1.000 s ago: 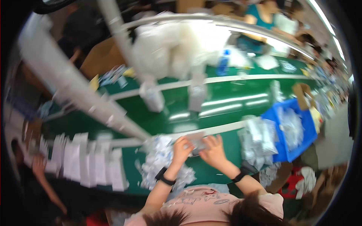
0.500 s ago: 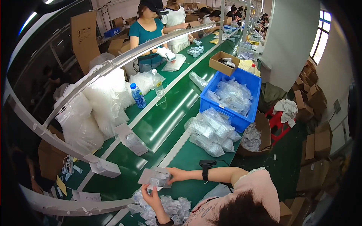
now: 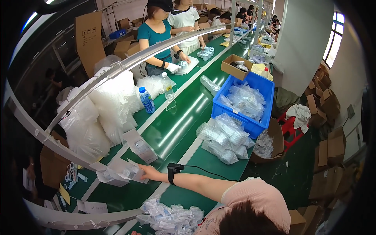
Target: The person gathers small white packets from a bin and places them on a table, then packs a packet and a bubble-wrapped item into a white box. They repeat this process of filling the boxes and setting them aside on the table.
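My right arm stretches across the green conveyor line. At its end my right hand (image 3: 147, 172) is closed on the edge of an open white box (image 3: 133, 167), which stands beside another white box (image 3: 111, 177). Something pale and clear shows in the held box, too small to name. Another open white box (image 3: 140, 147) stands just beyond it. Of my left hand (image 3: 136, 233) only a bit of the fingers shows at the lower edge, near a heap of small clear plastic packets (image 3: 170, 215); its grip is hidden.
A blue crate (image 3: 243, 122) holds bubble-wrapped items, with more bubble-wrapped packs (image 3: 225, 139) before it. Bottles (image 3: 147, 101) and stacked bubble bags (image 3: 107, 105) line the far side. A curved metal rail (image 3: 156, 46) arches over. Two co-workers (image 3: 156, 39) stand across the line.
My right hand has carried the white box from in front of me leftward to the other white boxes. My left hand has let go of it and drawn back to the lower edge.
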`<state>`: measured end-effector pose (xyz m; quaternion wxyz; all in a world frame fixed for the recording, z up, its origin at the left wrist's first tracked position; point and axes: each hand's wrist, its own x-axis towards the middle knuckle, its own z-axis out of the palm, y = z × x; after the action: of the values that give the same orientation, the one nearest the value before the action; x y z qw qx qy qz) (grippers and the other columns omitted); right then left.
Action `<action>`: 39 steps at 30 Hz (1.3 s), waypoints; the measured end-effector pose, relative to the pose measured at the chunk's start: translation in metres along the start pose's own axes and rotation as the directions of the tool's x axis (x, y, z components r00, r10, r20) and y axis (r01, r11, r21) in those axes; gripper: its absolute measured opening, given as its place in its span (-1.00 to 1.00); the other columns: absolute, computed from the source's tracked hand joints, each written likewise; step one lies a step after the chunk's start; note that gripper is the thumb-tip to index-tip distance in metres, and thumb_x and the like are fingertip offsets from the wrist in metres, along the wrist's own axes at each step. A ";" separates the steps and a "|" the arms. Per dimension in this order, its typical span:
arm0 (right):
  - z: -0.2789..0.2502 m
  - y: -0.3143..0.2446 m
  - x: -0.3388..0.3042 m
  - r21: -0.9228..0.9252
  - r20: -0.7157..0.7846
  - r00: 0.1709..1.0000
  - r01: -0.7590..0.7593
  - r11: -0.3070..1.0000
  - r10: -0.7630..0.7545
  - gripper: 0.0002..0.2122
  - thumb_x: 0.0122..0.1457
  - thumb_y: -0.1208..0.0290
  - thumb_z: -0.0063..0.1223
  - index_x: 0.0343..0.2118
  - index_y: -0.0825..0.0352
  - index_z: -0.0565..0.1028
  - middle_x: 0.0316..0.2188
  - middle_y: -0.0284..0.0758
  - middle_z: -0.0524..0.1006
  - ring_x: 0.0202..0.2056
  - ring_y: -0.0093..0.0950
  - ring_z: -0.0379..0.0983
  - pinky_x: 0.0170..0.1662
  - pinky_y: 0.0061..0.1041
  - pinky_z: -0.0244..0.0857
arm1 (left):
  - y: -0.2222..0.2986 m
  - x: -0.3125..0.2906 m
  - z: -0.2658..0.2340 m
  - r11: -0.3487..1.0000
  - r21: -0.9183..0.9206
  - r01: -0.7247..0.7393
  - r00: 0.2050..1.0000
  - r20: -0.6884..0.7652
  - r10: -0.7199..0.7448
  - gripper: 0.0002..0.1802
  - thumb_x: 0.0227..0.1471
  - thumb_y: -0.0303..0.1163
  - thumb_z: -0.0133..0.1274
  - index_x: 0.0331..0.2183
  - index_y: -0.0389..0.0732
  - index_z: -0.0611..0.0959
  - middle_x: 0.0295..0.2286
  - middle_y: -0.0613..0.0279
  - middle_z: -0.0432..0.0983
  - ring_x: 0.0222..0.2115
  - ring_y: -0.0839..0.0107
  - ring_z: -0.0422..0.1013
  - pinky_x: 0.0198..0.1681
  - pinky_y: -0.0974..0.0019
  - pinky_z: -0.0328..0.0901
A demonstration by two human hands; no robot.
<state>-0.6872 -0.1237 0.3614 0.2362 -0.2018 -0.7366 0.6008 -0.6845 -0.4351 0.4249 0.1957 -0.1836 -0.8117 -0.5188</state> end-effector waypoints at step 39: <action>-0.039 0.043 -0.215 -0.584 0.670 0.715 0.343 0.736 0.200 -0.28 -0.08 0.00 -0.02 0.15 0.06 -0.01 0.19 -0.19 -0.36 0.19 -0.12 -0.56 0.14 -0.06 -0.45 | 0.046 -0.095 0.069 0.881 0.111 -0.460 0.017 0.993 -0.116 -0.38 -0.25 -0.07 0.10 -0.15 -0.20 0.37 -0.18 0.03 0.29 -0.09 0.08 0.18 -0.17 -0.03 0.18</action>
<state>-0.4903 -0.2098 0.3035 -0.1229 -0.0009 -0.9421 0.3120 -0.5885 -0.3628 0.3856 -0.3225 -0.5445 -0.7736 -0.0330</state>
